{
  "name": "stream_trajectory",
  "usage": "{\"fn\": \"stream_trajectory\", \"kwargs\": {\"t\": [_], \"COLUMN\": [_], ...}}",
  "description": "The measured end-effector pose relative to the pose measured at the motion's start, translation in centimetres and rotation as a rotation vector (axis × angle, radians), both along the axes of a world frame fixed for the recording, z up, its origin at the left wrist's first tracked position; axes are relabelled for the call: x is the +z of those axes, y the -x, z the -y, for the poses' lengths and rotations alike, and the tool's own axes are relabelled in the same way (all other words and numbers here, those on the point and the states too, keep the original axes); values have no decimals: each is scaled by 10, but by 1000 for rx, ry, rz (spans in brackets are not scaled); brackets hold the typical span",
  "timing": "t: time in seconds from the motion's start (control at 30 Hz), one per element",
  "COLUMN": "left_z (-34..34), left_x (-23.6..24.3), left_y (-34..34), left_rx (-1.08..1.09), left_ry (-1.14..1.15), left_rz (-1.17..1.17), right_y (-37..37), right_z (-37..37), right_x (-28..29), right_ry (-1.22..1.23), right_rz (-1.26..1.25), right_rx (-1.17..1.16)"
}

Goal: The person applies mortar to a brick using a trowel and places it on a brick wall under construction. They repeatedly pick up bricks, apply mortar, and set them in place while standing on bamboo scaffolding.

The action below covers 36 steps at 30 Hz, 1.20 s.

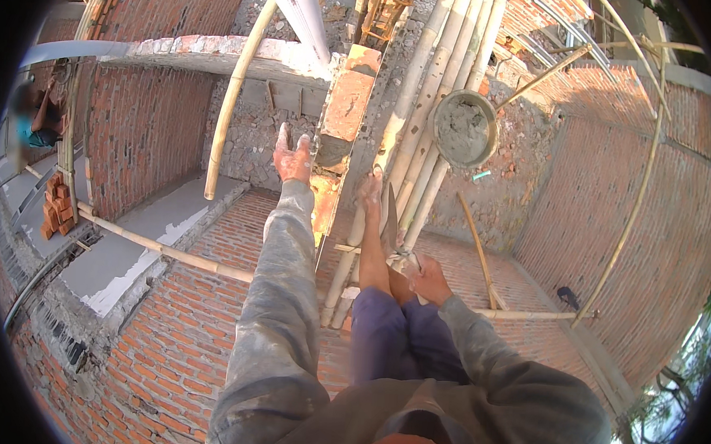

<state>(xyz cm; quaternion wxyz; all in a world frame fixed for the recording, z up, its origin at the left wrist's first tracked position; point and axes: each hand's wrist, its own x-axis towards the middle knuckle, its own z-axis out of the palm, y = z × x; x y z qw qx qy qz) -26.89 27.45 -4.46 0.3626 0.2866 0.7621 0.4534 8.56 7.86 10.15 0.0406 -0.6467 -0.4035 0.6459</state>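
A grey metal trowel [391,224] is gripped in the right hand [429,280], the left hand [293,161] is held spread and empty beside a narrow orange-brick wall [344,115], and a round mortar-filled bucket [435,123] is set ahead of the right hand, presumably for reach.

Sunlit brick walls [621,212], rubble-strewn ground [251,142]

Constr. site, part-built: bare brick walls [631,188], unfinished brick course [348,105], bamboo poles [418,76], bucket [435,128] w/ wet mortar [463,131], rubble [243,140], 1 brick stack [57,206].
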Motion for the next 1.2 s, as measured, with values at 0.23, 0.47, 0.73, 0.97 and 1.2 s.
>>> {"fn": "stream_trajectory", "kwargs": {"t": [0.23, 0.47, 0.73, 0.97, 1.2], "left_z": [357, 581, 504, 419, 382], "left_x": [36, 150, 229, 222, 209], "left_y": [-30, -49, -53, -4, 64], "left_rx": [211, 27, 187, 183, -696], "left_ry": [884, 1423, 1154, 1053, 1219], "left_rz": [-378, 50, -120, -127, -435], "right_y": [-81, -155, -188, -171, -182], "right_z": [17, 50, -16, -91, -92], "right_x": [67, 74, 133, 241, 282], "right_ry": [217, 206, 210, 207, 16], "right_rz": [288, 325, 220, 58, -164], "right_rx": [129, 187, 139, -313, -613]}}
